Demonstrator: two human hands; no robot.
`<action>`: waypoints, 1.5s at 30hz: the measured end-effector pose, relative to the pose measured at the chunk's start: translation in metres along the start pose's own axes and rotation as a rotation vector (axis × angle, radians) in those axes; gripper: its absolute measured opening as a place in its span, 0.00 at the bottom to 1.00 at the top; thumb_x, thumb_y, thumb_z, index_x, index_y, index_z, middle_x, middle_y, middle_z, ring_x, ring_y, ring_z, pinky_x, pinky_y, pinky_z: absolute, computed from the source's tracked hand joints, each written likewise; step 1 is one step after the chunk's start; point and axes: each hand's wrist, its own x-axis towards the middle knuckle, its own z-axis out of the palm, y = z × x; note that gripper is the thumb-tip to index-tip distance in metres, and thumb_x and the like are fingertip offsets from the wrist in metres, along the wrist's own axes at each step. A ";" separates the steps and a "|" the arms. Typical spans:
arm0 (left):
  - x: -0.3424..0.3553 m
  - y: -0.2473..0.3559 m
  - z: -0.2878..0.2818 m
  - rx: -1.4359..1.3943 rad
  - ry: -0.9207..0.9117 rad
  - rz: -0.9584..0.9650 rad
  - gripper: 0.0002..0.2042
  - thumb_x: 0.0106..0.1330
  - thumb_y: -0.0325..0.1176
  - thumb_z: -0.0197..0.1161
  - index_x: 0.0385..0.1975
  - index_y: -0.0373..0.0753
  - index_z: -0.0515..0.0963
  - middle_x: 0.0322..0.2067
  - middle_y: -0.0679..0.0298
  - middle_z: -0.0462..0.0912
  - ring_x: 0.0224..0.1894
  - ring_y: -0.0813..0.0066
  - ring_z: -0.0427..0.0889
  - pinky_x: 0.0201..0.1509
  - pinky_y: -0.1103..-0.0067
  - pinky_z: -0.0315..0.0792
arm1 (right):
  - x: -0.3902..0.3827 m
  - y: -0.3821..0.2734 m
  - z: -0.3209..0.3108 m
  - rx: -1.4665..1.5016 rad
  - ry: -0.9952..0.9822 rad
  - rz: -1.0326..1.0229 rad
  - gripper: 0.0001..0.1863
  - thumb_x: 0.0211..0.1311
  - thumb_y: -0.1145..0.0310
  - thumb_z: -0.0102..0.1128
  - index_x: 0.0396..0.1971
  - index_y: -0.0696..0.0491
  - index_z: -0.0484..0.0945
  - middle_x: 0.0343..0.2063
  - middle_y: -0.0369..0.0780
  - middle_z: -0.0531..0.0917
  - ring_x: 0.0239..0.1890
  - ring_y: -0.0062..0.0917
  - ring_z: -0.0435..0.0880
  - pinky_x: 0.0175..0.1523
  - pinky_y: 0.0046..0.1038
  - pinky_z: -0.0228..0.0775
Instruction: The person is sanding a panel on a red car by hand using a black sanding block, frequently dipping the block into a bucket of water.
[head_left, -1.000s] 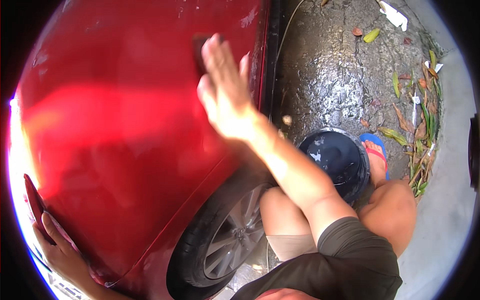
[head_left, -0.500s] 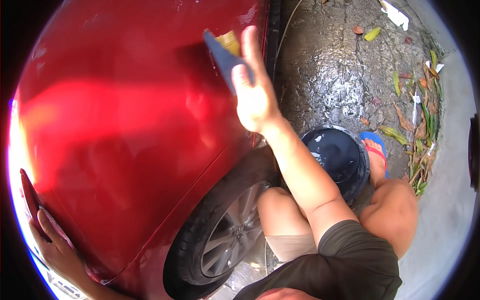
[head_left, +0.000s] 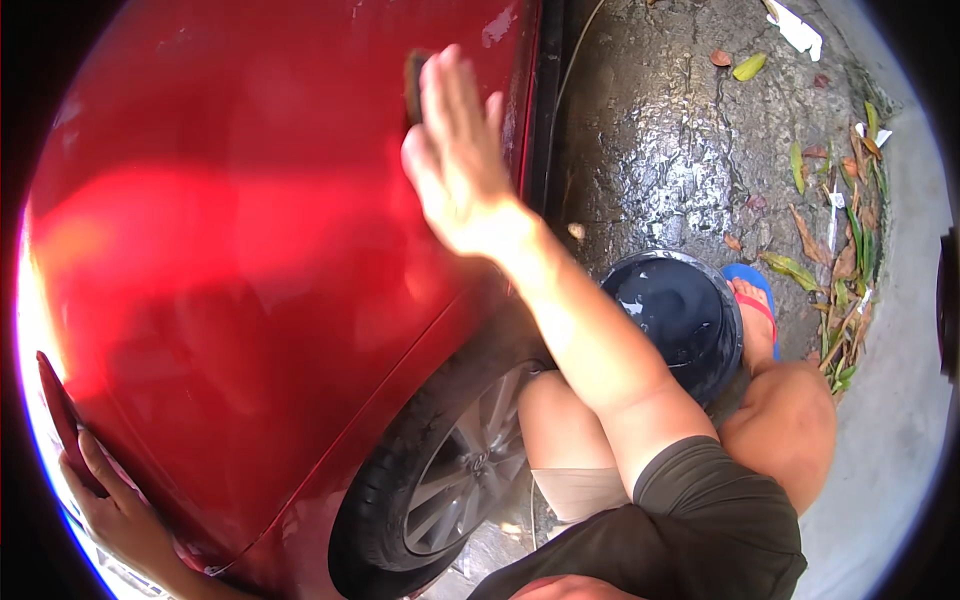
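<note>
My right hand (head_left: 462,175) lies over a sponge (head_left: 413,88) against the glossy red body panel of a car (head_left: 270,250). Only the sponge's dark, brownish edge shows beyond the fingers; the rest is hidden beneath them. At the far left, my left hand (head_left: 112,510) rests at the car's edge by a raised dark red part (head_left: 62,415). Its fingers are spread apart, and nothing shows in its grip.
The car's wheel (head_left: 465,470) is close to my bent knee. A black bucket (head_left: 672,318) holding dark liquid stands on the wet concrete ground (head_left: 670,130) beside my sandalled foot (head_left: 755,310). Fallen leaves (head_left: 845,260) line the pale wall (head_left: 900,420) at right.
My right hand has swung left and turned over, so the sponge's blue and yellow sides no longer show and it now faces the panel. My left hand stays nearly where it was.
</note>
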 end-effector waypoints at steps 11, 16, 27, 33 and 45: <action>0.000 0.006 0.000 0.026 -0.013 -0.020 0.37 0.75 0.65 0.49 0.65 0.36 0.74 0.55 0.46 0.83 0.55 0.45 0.83 0.58 0.63 0.76 | -0.025 -0.005 0.006 -0.053 -0.020 -0.084 0.41 0.79 0.50 0.40 0.79 0.59 0.39 0.79 0.56 0.38 0.81 0.51 0.36 0.77 0.66 0.28; 0.001 0.011 0.001 0.003 -0.031 -0.035 0.36 0.75 0.65 0.49 0.65 0.36 0.75 0.55 0.45 0.83 0.54 0.45 0.84 0.56 0.62 0.78 | 0.008 0.029 -0.004 -0.044 -0.031 0.055 0.38 0.81 0.49 0.29 0.79 0.58 0.39 0.80 0.52 0.38 0.82 0.44 0.34 0.79 0.58 0.19; 0.007 0.015 -0.003 -0.014 -0.046 0.010 0.38 0.75 0.65 0.49 0.66 0.34 0.74 0.54 0.45 0.84 0.54 0.47 0.85 0.57 0.65 0.79 | 0.046 0.054 -0.022 -0.057 0.015 0.115 0.38 0.81 0.52 0.33 0.78 0.60 0.38 0.79 0.54 0.36 0.81 0.49 0.34 0.79 0.60 0.20; -0.007 0.014 -0.007 -0.031 -0.083 -0.076 0.38 0.74 0.65 0.50 0.64 0.33 0.75 0.55 0.45 0.84 0.55 0.46 0.84 0.57 0.64 0.78 | -0.086 -0.081 0.015 0.030 -0.288 -0.376 0.42 0.77 0.50 0.45 0.79 0.58 0.42 0.80 0.53 0.40 0.82 0.47 0.38 0.77 0.67 0.29; -0.006 0.011 -0.002 -0.081 -0.057 -0.046 0.37 0.74 0.64 0.52 0.63 0.33 0.76 0.53 0.44 0.85 0.55 0.45 0.84 0.57 0.62 0.78 | -0.068 -0.109 0.015 -0.005 -0.267 -0.234 0.41 0.75 0.52 0.45 0.79 0.57 0.45 0.79 0.52 0.45 0.82 0.48 0.41 0.78 0.63 0.31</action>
